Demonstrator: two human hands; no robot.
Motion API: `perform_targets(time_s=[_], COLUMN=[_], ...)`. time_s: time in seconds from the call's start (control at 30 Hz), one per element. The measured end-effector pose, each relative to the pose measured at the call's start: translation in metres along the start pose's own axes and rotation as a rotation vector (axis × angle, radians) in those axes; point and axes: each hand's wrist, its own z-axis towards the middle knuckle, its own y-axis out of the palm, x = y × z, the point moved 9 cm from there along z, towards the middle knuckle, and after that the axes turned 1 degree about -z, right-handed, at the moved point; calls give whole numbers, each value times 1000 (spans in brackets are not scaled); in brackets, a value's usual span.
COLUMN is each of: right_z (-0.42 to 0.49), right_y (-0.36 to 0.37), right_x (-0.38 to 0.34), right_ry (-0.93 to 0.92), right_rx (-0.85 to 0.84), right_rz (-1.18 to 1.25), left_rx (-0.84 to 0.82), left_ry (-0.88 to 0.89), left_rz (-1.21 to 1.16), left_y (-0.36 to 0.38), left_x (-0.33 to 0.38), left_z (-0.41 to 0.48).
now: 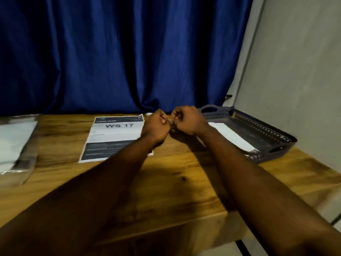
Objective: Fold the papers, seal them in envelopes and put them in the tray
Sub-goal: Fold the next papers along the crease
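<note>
1. Blue curtain [129, 52] fills the back, grey wall [295, 71] to the right.
2. Wooden table [166, 182] carries everything.
3. Clear plastic pack of white sheets or envelopes [16, 145] lies at the table's left edge; too blurred to say which.
4. Grey perforated tray [267, 130] sits at the right rear, with a white envelope [232, 135] lying flat inside.
5. Printed paper marked "WS 17" [114, 137] lies flat mid-table, unfolded, crease lines visible, its right edge under the left forearm.
6. Left hand [156, 128] and right hand [186, 121] are raised just above the table, knuckles almost touching, both curled closed. They seem to pinch something small between them; can't tell what.
7. Handling call: the sheet is light, thin and floppy, and will skid on the smooth wood. Best to pin one edge with a flat palm, lift the opposite corners, then run fingertips along the fold. It creases and tears easily.
</note>
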Motion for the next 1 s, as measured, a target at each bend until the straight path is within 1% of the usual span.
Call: perform_targets(time_s=[0.07, 0.13, 0.2, 0.3, 0.37, 0.43, 0.53, 0.6, 0.67, 0.73, 0.83, 0.9, 1.0], right_z=[5, 11, 16, 26, 35, 41, 37, 32, 31, 33, 33, 35, 37], right_y=[25, 47, 67, 91, 103, 118, 145, 151, 150, 152, 153, 155, 157], right_x=[-17, -39, -54, -75, -87, -89, -85, -84, -86, -88, -90, -92, -94], right_ry=[-32, -65, -62, -72, -89, -46, 19, 4, -20, -44, -70, -83, -91], right_rx=[-24, -50, -91, -123, -124, -147, -146, -95, -87, -89, -69, -61, -66], right_rz=[32, 56, 87, 82, 54, 60, 118, 106, 70, 54, 28, 22, -13], left_rx=[65, 82, 24, -51, -62, -51, -30, -14, -15, -41, -40, -19, -43], left_ry=[-26, -80, -139, -150, -161, -225, -315, -359, -396, -407, -376, -369, -390], left_rz=[52, 154, 259, 428, 523, 548, 481, 406, 367, 438, 568, 584, 587], left_y=[-39, -79, -106, -140, -155, -167, -176, -177, -174, -169, -162, -160, -157], left_x=[-16, -40, -65, -96, -112, -130, -156, -170, -181, -191, -200, -203, -202], left_z=[6, 11, 16, 17, 16, 19, 31, 39, 42, 46, 56, 63, 66])
